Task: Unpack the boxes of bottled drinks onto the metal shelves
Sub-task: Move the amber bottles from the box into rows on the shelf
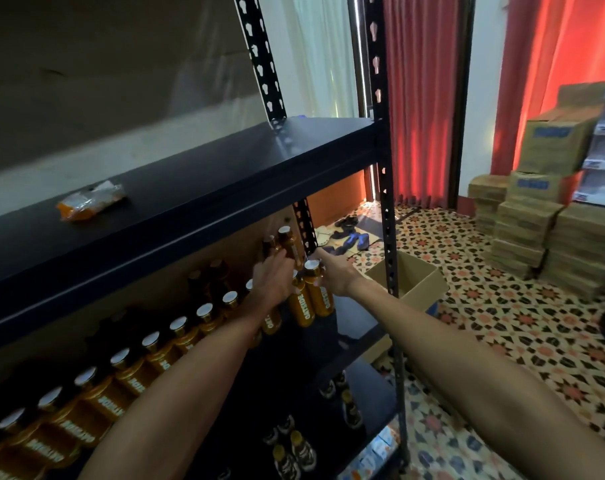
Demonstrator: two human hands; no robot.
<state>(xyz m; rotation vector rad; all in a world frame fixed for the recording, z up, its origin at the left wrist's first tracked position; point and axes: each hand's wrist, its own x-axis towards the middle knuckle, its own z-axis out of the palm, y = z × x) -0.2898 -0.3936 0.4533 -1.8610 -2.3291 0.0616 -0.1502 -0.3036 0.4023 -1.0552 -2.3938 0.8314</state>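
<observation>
While both bare arms reach into the middle level of the black metal shelves (329, 143), the left grip (271, 278) curls round two amber bottles (289, 249), held tilted close to the rear post. The right grip (334, 273) lies against the gold cap of one of the front bottles (303, 306), which stand at the right end of that level; whether its fingers close on the cap cannot be told. A long row of capped bottles (148, 348) runs leftward along the same level, and darker bottles (290, 452) stand on the level beneath. An orange packet (89, 200) lies on the level above. An open cardboard box (412, 282) sits on the patterned floor (502, 323) just beyond the front post, well apart from the stacked boxes (536, 216) by the red curtain (422, 98).
</observation>
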